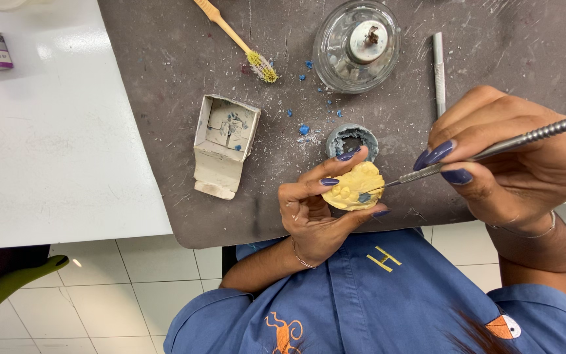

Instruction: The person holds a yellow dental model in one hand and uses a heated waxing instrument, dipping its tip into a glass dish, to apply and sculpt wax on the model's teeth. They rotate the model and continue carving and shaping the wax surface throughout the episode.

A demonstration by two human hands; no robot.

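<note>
Yellow dental cast [352, 185] sits pinched in the left hand [309, 210] fingers above the table [165, 131] edge. Right hand [512, 164] fingers grip a metal carving tool [492, 151], its tip touching a small blue wax spot [365, 196]; judging by this, wax work looks barely begun, most teeth bare.

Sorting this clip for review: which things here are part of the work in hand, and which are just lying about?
In use:
- left hand holding the yellow dental cast
- right hand holding the metal carving tool, tip on the cast's blue spot

Lying about:
- toothbrush
- glass burner
- spare metal rod
- small open box
- blue-grey ring
- blue crumbs
</note>
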